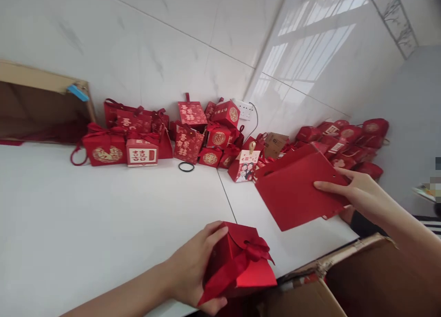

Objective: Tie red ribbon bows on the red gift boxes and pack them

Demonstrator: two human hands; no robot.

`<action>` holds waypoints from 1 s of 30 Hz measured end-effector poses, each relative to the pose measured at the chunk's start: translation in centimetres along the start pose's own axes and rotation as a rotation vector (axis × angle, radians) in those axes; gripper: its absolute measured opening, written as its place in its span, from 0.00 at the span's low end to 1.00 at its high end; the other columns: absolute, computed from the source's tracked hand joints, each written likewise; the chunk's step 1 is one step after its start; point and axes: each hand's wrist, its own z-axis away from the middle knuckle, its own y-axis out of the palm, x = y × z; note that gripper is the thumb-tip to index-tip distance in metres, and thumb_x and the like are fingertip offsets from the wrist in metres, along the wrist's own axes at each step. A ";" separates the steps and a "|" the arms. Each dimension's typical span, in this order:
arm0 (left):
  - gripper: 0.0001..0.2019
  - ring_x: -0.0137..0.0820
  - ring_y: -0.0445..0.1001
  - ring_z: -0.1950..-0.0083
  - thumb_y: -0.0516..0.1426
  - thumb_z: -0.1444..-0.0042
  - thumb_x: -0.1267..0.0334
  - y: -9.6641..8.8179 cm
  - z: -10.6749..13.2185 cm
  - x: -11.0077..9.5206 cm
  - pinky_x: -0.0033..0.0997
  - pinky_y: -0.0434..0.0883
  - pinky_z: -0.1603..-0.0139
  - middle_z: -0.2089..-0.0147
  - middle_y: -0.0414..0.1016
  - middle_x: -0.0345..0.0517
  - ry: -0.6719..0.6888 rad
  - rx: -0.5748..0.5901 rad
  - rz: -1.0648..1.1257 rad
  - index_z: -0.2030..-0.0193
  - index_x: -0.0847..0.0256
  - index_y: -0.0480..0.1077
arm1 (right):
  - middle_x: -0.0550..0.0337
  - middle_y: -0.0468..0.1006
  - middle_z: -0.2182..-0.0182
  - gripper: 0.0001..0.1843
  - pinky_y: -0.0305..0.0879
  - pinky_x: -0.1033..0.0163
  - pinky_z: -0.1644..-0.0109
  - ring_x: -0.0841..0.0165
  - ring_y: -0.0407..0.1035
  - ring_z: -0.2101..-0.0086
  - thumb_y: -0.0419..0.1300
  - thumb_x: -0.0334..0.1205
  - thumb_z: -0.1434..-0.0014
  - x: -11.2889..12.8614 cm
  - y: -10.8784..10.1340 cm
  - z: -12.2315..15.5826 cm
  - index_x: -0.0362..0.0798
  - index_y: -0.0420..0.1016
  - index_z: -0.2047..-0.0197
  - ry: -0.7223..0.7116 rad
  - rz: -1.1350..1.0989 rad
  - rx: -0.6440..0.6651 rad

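My left hand (191, 264) is wrapped around the side of a red gift box (257, 275), its thumb on the upper edge. A dark red ribbon (237, 266) is tied in a bow on this box, which is tilted over the table's near edge. Higher up on the right, my right hand (360, 190) pinches a flattened red paper gift bag (299, 188) by its right end, thumb on the near face. A small hole shows close to those fingers. Whatever lies inside the box and the bag is hidden.
Several finished red gift boxes (105, 149) line the wall on the white table (103, 216), with more red packages (344, 142) heaped at right. A black ring (186, 167) lies before them. Cardboard boxes stand at left (41, 78) and near right (303, 298). A power strip (244, 110) is behind.
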 end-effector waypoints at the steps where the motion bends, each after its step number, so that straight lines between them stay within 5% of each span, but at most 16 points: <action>1: 0.60 0.53 0.54 0.36 0.65 0.70 0.52 0.1 -0.1 0.1 0.51 0.63 0.41 0.38 0.48 0.60 0.025 -0.012 0.009 0.34 0.55 0.31 | 0.57 0.80 0.76 0.21 0.71 0.69 0.83 0.63 0.74 0.79 0.73 0.36 0.66 0.6 1.1 0.1 0.48 0.76 0.65 -0.039 0.103 0.040; 6: 0.61 0.51 0.57 0.39 0.65 0.69 0.44 0.4 -0.4 0.4 0.50 0.64 0.43 0.39 0.50 0.60 0.095 -0.052 0.025 0.34 0.56 0.31 | 0.59 0.81 0.71 0.23 0.72 0.67 0.80 0.59 0.75 0.74 0.72 0.45 0.64 3.1 5.9 0.3 0.50 0.75 0.62 -0.179 0.286 0.250; 11: 0.62 0.50 0.61 0.42 0.64 0.70 0.38 0.7 -0.4 0.6 0.47 0.68 0.47 0.40 0.53 0.63 0.141 -0.052 0.009 0.34 0.56 0.32 | 0.54 0.81 0.68 0.28 0.76 0.59 0.75 0.54 0.76 0.72 0.74 0.41 0.69 4.0 8.4 -0.1 0.51 0.75 0.61 -0.093 0.004 0.383; 19: 0.61 0.52 0.61 0.41 0.63 0.70 0.38 0.4 -0.4 0.0 0.49 0.68 0.47 0.39 0.52 0.65 0.126 -0.035 0.012 0.35 0.58 0.32 | 0.52 0.81 0.67 0.11 0.77 0.63 0.68 0.59 0.76 0.66 0.64 0.36 0.59 2.9 10.4 -0.1 0.47 0.74 0.67 0.188 -0.494 0.429; 25: 0.58 0.51 0.59 0.40 0.64 0.68 0.44 0.1 -0.3 -0.2 0.48 0.67 0.45 0.40 0.52 0.61 0.118 -0.046 0.045 0.35 0.56 0.34 | 0.55 0.80 0.68 0.09 0.76 0.59 0.65 0.60 0.76 0.66 0.60 0.41 0.54 1.7 9.8 0.4 0.50 0.73 0.67 0.142 -0.416 0.408; 30: 0.58 0.51 0.57 0.39 0.64 0.67 0.49 -0.2 -0.1 -0.4 0.48 0.65 0.43 0.39 0.51 0.60 0.112 -0.039 0.040 0.34 0.56 0.33 | 0.54 0.80 0.68 0.16 0.74 0.58 0.68 0.59 0.75 0.69 0.66 0.45 0.59 0.6 5.5 0.2 0.49 0.71 0.66 -0.035 -0.215 0.355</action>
